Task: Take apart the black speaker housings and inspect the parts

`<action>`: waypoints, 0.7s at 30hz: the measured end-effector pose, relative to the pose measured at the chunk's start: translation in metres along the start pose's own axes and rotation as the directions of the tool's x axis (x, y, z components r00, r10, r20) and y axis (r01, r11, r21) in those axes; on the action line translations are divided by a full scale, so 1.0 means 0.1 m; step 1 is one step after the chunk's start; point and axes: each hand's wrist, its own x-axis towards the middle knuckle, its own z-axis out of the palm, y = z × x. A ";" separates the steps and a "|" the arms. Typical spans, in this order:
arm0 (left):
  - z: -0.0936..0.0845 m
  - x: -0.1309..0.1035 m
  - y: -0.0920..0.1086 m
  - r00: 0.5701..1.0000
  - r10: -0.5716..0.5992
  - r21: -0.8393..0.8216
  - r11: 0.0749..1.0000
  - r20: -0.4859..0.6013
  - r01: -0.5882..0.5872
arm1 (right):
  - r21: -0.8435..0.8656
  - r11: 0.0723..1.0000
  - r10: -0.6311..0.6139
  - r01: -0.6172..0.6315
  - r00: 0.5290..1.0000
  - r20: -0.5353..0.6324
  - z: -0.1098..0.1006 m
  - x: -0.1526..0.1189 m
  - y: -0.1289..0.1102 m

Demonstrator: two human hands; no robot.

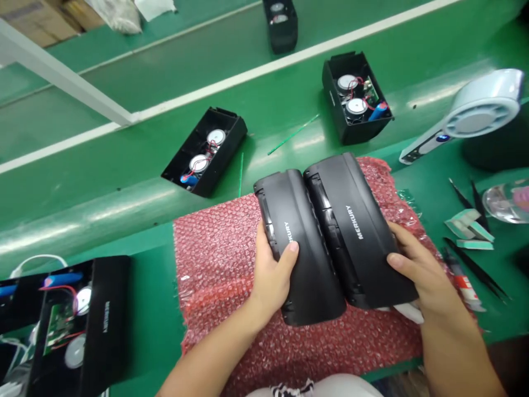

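My left hand (275, 270) grips a black speaker housing (309, 264), its thumb across the front and partly over the white lettering. In my right hand (417, 264) is a second black speaker housing (359, 231), marked MERKURY, held by its right side. The two housings lie side by side, close together or touching along their long edges, tilted over a sheet of red bubble wrap (219, 259). Both show their outer faces; their insides are hidden. The fingers under each housing are mostly out of sight.
Open speaker housings with drivers and blue batteries sit behind (231, 124), at back right (347, 127) and at left (115, 298). To the right are a handheld fan (425, 138), tweezers (475, 267), foam pieces (475, 244), a tube (467, 286) and a clear container (500, 201).
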 end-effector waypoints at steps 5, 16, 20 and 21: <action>-0.08 0.01 0.04 0.909 0.415 0.399 0.826 0.048 -0.398 | -0.030 0.999 -0.031 0.032 0.999 0.040 0.04 0.07 -0.02; -0.67 0.09 -0.02 0.707 0.554 0.401 0.583 0.439 -0.706 | -0.495 0.853 -0.168 0.166 0.985 0.040 0.27 0.08 -0.07; -0.95 0.01 -0.23 0.829 0.533 0.367 0.746 0.171 -0.556 | -0.643 0.704 -0.288 0.302 0.949 0.131 0.57 -0.02 -0.07; -0.99 0.00 -0.27 0.857 0.504 0.348 0.788 0.110 -0.508 | -0.649 0.685 -0.282 0.330 0.942 0.181 0.65 -0.03 -0.06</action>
